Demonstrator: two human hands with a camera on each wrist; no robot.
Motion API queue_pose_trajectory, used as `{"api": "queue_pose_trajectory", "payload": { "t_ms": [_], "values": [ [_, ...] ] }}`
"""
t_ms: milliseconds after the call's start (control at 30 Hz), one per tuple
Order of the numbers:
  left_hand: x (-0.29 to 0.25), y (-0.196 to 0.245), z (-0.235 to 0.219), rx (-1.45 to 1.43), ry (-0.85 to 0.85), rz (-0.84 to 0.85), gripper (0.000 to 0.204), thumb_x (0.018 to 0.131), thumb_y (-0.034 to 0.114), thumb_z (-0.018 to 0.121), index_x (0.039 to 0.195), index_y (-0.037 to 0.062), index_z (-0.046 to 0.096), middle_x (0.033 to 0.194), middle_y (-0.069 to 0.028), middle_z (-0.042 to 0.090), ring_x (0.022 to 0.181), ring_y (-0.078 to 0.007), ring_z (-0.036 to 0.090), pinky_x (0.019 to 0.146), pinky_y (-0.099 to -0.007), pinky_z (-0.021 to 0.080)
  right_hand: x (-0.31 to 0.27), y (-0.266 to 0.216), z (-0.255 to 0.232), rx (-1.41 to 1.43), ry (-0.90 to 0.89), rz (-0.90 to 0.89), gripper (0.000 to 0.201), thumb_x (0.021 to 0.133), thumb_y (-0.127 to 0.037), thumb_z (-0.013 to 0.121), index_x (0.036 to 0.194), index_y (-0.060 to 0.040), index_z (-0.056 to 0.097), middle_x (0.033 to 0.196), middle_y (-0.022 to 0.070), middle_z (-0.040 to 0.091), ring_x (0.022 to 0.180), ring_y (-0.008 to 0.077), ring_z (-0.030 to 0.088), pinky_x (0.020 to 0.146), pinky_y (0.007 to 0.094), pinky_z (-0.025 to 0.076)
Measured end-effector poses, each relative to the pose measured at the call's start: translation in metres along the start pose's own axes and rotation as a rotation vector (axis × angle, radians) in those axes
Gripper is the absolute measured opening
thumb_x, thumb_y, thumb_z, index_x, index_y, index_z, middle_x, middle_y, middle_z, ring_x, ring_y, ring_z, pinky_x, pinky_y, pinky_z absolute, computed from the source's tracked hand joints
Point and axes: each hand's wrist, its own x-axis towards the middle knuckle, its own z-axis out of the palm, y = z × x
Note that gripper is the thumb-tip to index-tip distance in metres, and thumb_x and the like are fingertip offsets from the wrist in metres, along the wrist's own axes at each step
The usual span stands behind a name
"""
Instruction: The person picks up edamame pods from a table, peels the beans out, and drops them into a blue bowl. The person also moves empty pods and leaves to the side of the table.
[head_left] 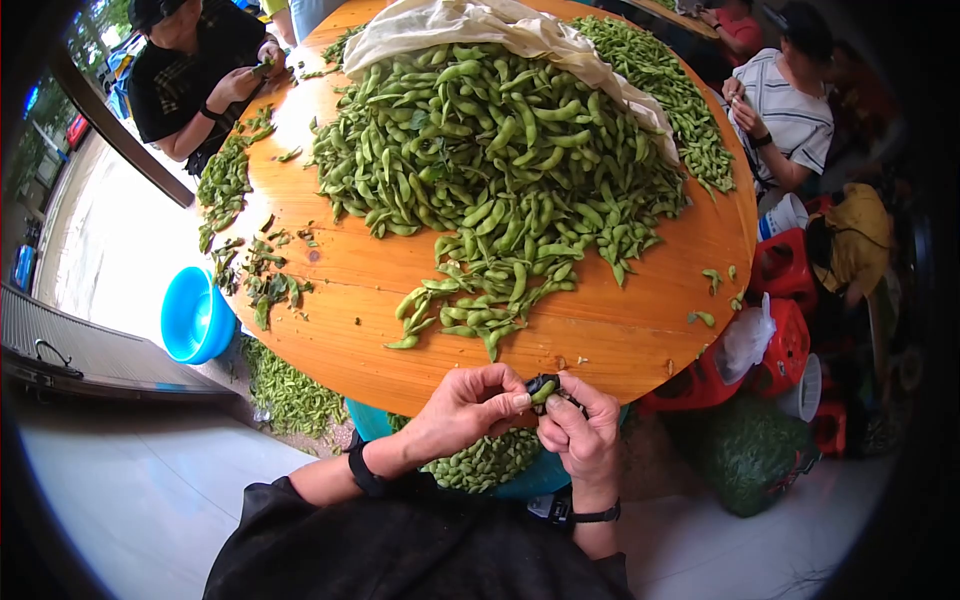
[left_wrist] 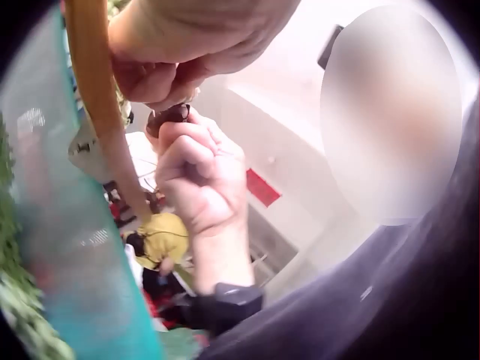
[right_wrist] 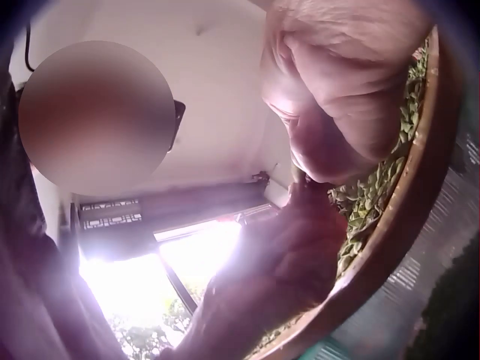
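Note:
Just off the near edge of the round wooden table [head_left: 620, 345], both hands meet at a green soybean pod [head_left: 543, 393]. My left hand [head_left: 468, 408] pinches one end between thumb and forefinger. From the other side my right hand [head_left: 583, 428] holds the pod with thumb and curled fingers. A small dark piece [left_wrist: 174, 114] shows at the right fingertips; its kind is unclear. Beyond the hands, a large heap of soybean pods [head_left: 480, 150] covers the middle of the table, a tongue of pods spilling towards me. Below the hands, a blue-green basin [head_left: 540, 478] holds more pods.
Leaf scraps [head_left: 268, 280] and a smaller row of pods lie on the table's left. A pale cloth [head_left: 480, 25] drapes the heap's back. Pods cover the floor beside a blue basin [head_left: 197, 318]. Red stools [head_left: 785, 345] stand at right. Other people sit around the table.

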Motion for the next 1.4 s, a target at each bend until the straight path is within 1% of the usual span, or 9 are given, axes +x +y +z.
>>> {"api": "queue_pose_trajectory", "payload": {
  "t_ms": [67, 167, 633, 767, 1067, 1167, 1233, 1300, 1400],
  "values": [
    [0.001, 0.003, -0.005, -0.188, -0.094, -0.136, 0.016, 0.099, 0.021, 0.061, 0.092, 0.0060, 0.062, 0.070, 0.0017, 0.055, 0.057, -0.0063, 0.047, 0.049, -0.0211, 0.033, 0.000, -0.001, -0.010, 0.312, -0.106, 0.157, 0.021, 0.097, 0.001, 0.052, 0.115, 0.0070, 0.061, 0.071, -0.0012, 0.049, 0.052, 0.0034, 0.039, 0.045, 0.0201, 0.031],
    [0.004, 0.004, -0.005, -0.244, -0.143, -0.227, 0.019, 0.099, 0.023, 0.060, 0.093, 0.0048, 0.062, 0.067, 0.0022, 0.054, 0.057, -0.0056, 0.048, 0.049, -0.0217, 0.034, -0.001, -0.007, -0.006, 0.158, -0.102, 0.095, 0.019, 0.098, -0.001, 0.053, 0.114, 0.0068, 0.060, 0.069, -0.0022, 0.047, 0.051, 0.0032, 0.039, 0.045, 0.0199, 0.030],
    [-0.001, -0.010, 0.007, 0.714, 0.236, 0.493, 0.014, 0.095, 0.012, 0.066, 0.089, 0.0002, 0.061, 0.069, -0.0029, 0.057, 0.061, -0.0069, 0.054, 0.053, -0.0248, 0.044, -0.009, -0.016, 0.001, -0.173, 0.029, 0.017, 0.018, 0.095, 0.002, 0.056, 0.109, 0.0110, 0.060, 0.081, 0.0010, 0.049, 0.056, 0.0046, 0.045, 0.046, 0.0220, 0.036],
    [-0.002, -0.009, 0.006, 0.688, 0.213, 0.438, 0.012, 0.092, 0.010, 0.068, 0.088, -0.0002, 0.062, 0.070, -0.0066, 0.058, 0.060, -0.0111, 0.056, 0.053, -0.0271, 0.044, -0.008, -0.011, 0.000, -0.221, 0.039, -0.005, 0.018, 0.095, 0.001, 0.057, 0.110, 0.0108, 0.060, 0.082, 0.0018, 0.049, 0.057, 0.0056, 0.047, 0.047, 0.0222, 0.037],
    [0.003, -0.014, 0.006, 0.893, 0.281, 0.741, 0.010, 0.091, 0.007, 0.067, 0.090, 0.0005, 0.060, 0.068, -0.0093, 0.056, 0.056, -0.0159, 0.055, 0.053, -0.0313, 0.045, -0.008, -0.013, 0.001, -0.323, 0.027, -0.074, 0.019, 0.095, 0.002, 0.057, 0.111, 0.0106, 0.060, 0.081, 0.0027, 0.050, 0.057, 0.0061, 0.048, 0.047, 0.0223, 0.037],
    [-0.002, -0.012, -0.001, 0.680, 0.171, 0.478, 0.013, 0.095, 0.013, 0.064, 0.091, 0.0011, 0.060, 0.068, -0.0055, 0.056, 0.055, -0.0134, 0.054, 0.052, -0.0292, 0.043, -0.009, -0.012, -0.012, -0.193, -0.046, -0.026, 0.020, 0.095, 0.003, 0.056, 0.113, 0.0099, 0.060, 0.082, 0.0023, 0.050, 0.057, 0.0061, 0.047, 0.046, 0.0217, 0.035],
    [-0.003, -0.003, -0.007, -0.113, -0.108, -0.117, 0.019, 0.099, 0.019, 0.060, 0.094, 0.0017, 0.060, 0.070, -0.0027, 0.057, 0.054, -0.0108, 0.052, 0.050, -0.0257, 0.040, -0.010, -0.013, -0.016, -0.057, -0.104, 0.044, 0.020, 0.095, 0.003, 0.056, 0.113, 0.0095, 0.060, 0.083, 0.0020, 0.051, 0.057, 0.0062, 0.047, 0.046, 0.0214, 0.034],
    [-0.003, -0.003, -0.005, -0.174, -0.139, -0.158, 0.021, 0.099, 0.022, 0.059, 0.095, 0.0021, 0.060, 0.069, -0.0025, 0.056, 0.054, -0.0105, 0.051, 0.050, -0.0248, 0.038, -0.012, -0.016, -0.015, 0.154, -0.150, 0.113, 0.020, 0.094, 0.005, 0.055, 0.113, 0.0088, 0.061, 0.083, 0.0018, 0.051, 0.058, 0.0062, 0.047, 0.046, 0.0209, 0.032],
    [-0.001, -0.004, -0.006, -0.171, -0.188, -0.146, 0.022, 0.098, 0.023, 0.062, 0.099, 0.0008, 0.062, 0.076, -0.0034, 0.057, 0.060, -0.0107, 0.052, 0.053, -0.0243, 0.040, -0.011, -0.021, -0.008, -0.018, -0.080, 0.065, 0.016, 0.093, 0.003, 0.057, 0.108, 0.0075, 0.062, 0.079, 0.0023, 0.052, 0.056, 0.0078, 0.050, 0.046, 0.0235, 0.036]
  ]
}}
